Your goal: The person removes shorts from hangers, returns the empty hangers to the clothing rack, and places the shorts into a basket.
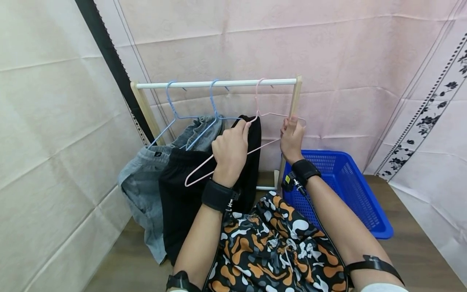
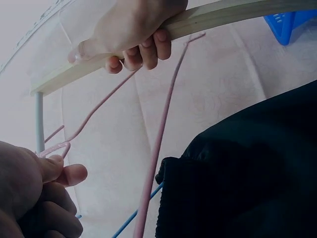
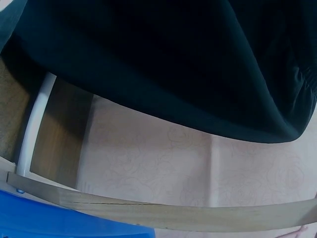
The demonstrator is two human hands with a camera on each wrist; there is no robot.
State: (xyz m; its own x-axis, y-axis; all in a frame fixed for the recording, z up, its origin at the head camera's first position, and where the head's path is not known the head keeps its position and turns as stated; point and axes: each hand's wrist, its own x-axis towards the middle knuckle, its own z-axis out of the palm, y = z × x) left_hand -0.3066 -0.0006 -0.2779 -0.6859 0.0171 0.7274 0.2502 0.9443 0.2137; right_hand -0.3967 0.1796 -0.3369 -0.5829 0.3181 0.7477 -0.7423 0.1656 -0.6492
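Note:
A pink hanger (image 1: 198, 164) hangs by its hook from the white rod (image 1: 237, 83) of a small clothes rack. My left hand (image 1: 230, 152) pinches the hanger's sloping wire below the hook, as the left wrist view also shows. My right hand (image 1: 292, 140) grips the rack's wooden post (image 1: 296, 97), fingers curled round it. Left of the hands, black shorts (image 1: 182, 186) and grey-blue denim shorts (image 1: 140, 182) hang on blue hangers (image 1: 213, 103). A black, orange and white patterned garment (image 1: 288, 251) with a drawstring lies between the forearms.
A blue perforated basket (image 1: 365, 194) stands right of the rack on the wooden surface (image 1: 412, 227). Pale cloth (image 1: 328, 48) surrounds the back and sides. The rack's second post (image 1: 146, 113) is at the left.

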